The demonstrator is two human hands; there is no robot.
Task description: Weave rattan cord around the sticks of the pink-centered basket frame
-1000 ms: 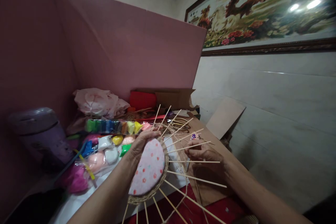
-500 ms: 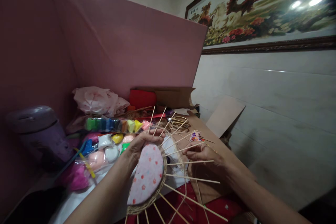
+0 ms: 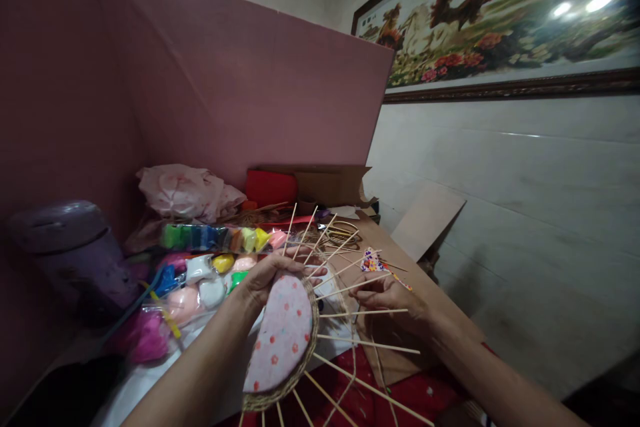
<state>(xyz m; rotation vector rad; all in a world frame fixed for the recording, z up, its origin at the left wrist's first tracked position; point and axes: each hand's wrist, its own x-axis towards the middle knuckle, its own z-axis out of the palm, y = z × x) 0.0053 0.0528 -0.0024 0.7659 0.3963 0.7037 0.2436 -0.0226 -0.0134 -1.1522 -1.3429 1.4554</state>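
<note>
My left hand (image 3: 277, 273) grips a half-round woven piece by its upper edge. Its flat panel (image 3: 283, 337) is covered in pale pink cloth with small red flowers, and twisted twine is woven along the curved rim (image 3: 314, 327). Thin wooden sticks (image 3: 370, 343) fan out from that rim. To the right, my right hand (image 3: 383, 295) is closed in a pinch among the stick ends, seemingly on a loose strand of twine (image 3: 355, 363) that loops past the sticks. Its fingertips partly hide what they hold.
Bags of coloured clay (image 3: 200, 280) lie on the left, beside a lilac lidded container (image 3: 77, 267). Scissors (image 3: 341, 232) and a beaded, patterned piece (image 3: 371, 260) rest on the brown board. Behind are a crumpled pink bag (image 3: 190, 190) and cardboard (image 3: 330, 187).
The woven piece has tilted and shifted very slightly. My left fingers have stretched further across the sticks. My right hand has moved slightly down, showing more of the beaded piece.
</note>
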